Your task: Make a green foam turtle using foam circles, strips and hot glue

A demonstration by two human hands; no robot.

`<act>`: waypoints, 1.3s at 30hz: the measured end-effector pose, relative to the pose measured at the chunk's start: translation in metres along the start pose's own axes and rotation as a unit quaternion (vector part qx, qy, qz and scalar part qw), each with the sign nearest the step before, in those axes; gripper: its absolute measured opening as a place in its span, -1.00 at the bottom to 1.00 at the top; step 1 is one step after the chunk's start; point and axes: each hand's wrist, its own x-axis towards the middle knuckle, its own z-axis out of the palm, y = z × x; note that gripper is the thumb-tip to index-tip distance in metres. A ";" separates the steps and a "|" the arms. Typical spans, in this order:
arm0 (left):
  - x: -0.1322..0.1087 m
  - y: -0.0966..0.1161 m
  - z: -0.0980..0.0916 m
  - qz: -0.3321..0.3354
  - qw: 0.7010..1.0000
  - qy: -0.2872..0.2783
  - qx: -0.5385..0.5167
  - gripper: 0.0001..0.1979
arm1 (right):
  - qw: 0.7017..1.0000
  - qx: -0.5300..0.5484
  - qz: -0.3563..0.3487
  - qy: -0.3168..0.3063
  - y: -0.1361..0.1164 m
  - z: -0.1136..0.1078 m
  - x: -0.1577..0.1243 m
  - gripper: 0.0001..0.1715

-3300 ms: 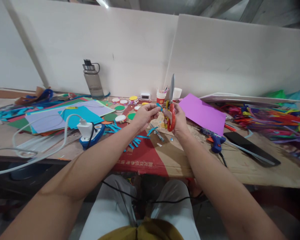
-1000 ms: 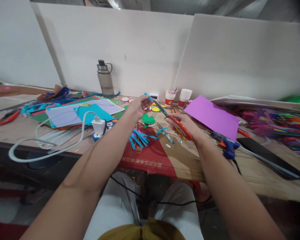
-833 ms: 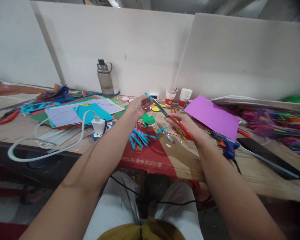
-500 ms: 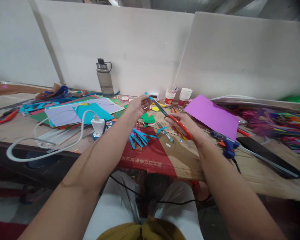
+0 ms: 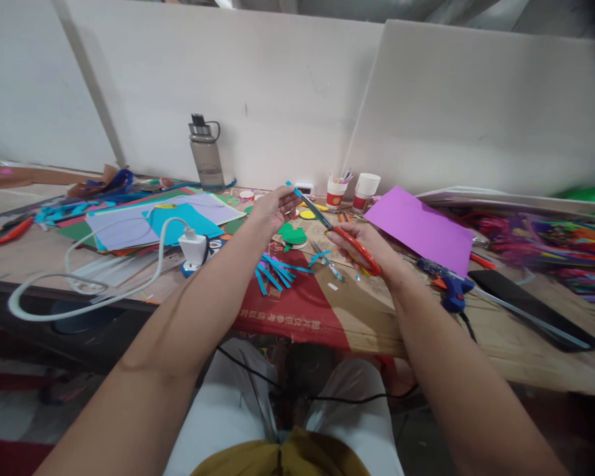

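Above the table my left hand [image 5: 277, 206] pinches a small blue paper strip [image 5: 289, 184]; most of the strip is hidden by the fingers. My right hand [image 5: 361, 241] grips a pair of scissors [image 5: 356, 247] with red-orange handles. Their blades point up and left, the tips at the strip beside my left fingertips. Below the hands lies a loose pile of blue paper strips [image 5: 277, 272], with bits of purple among them. A green paper shape [image 5: 293, 235] rests on a white round piece just behind the pile.
A white charger [image 5: 194, 250] with a looped cable and coloured paper sheets [image 5: 123, 228] lie left. A water bottle [image 5: 206, 158] and paper cups [image 5: 336, 192] stand behind. To the right are a purple sheet [image 5: 421, 231], a blue glue gun [image 5: 455, 291] and pipe cleaners [image 5: 550, 244].
The hands and scissors stay nearly in place, with the blades still at the blue strip. The whole view has shifted very slightly.
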 end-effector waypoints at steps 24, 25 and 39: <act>0.001 0.002 -0.002 0.014 1.000 -0.004 -0.005 -0.91 | 0.996 -0.065 -0.062 -0.028 -0.003 0.002 -0.005 -0.45; 0.001 0.002 -0.002 0.014 1.000 -0.006 -0.005 -0.91 | 0.996 -0.060 -0.060 -0.033 -0.002 0.002 -0.005 -0.44; 0.000 0.001 -0.001 0.033 0.999 -0.010 0.007 -0.85 | 0.999 -0.025 -0.025 -0.036 0.001 0.001 -0.002 -0.48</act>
